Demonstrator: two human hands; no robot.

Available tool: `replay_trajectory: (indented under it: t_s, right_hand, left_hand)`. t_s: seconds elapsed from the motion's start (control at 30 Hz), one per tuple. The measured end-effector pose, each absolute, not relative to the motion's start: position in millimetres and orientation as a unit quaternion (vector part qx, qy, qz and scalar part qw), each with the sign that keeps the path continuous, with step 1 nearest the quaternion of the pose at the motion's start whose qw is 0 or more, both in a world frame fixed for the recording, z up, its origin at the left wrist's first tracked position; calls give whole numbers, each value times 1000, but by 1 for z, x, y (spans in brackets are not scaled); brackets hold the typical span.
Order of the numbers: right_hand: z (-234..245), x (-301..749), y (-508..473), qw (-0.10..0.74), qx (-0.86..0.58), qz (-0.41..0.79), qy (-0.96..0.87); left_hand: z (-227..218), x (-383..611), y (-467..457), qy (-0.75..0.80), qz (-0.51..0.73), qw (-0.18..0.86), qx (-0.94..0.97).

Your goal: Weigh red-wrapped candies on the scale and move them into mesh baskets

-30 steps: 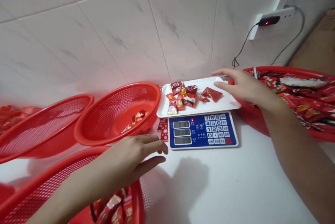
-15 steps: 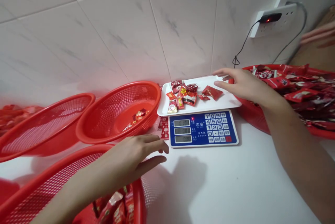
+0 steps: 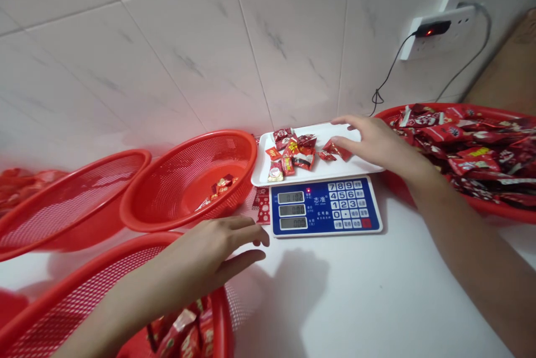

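Firstly, I read on the flat blue and white electronic scale (image 3: pixel 322 207) the two large characters 志准, with smaller lines under them that are too blurred for me. Its white keypad shows the numbers 7 8 9, 4 5 6, 1 2 3 and 0, and in the corner is one red key. The lower two grey displays appear to give zeros; the top one I cannot read surely. The small red wrapped candies (image 3: pixel 304 158) lie on the white plastic rectangular tray (image 3: pixel 345 167) of this scale, and their yellow and white print is too small for me.

My right hand (image 3: pixel 372 143) is over the right part of the tray, thumb and fingers apart, near a red pyramid-shaped packet (image 3: pixel 341 152); whether the thumb touches it, I cannot tell. My left hand (image 3: pixel 230 243), its thumb spread away from the curved fingers, is above the rim of a red plastic mesh basket (image 3: pixel 96 268).

The tabletop (image 3: pixel 377 280) is smooth and white. Behind it stands a wall of pale grey-veined tiles (image 3: pixel 293 51), where a white socket strip (image 3: pixel 444 42) carries a black plug with a red light.
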State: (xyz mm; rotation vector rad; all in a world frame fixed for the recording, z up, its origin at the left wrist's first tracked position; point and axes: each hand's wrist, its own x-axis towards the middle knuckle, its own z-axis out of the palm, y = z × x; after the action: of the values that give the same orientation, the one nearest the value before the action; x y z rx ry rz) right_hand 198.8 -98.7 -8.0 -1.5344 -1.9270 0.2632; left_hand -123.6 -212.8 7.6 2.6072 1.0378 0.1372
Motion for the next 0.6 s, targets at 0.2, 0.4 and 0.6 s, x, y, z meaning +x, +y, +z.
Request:
replay_trajectory:
  t_s: [0.2,0.4,0.6]
  right_hand:
    - [-18,191,-96,310,-573,90,-753]
    - [-13,191,-96,334,-586,114,-730]
    - [-14,175,-76,487,-508,295,-647]
  left_hand:
    - [6,-125,-213,371,36,166,913]
    - [13,-120,-207,386,68,162,906]
    - [17,-97,-132,468,219,175,838]
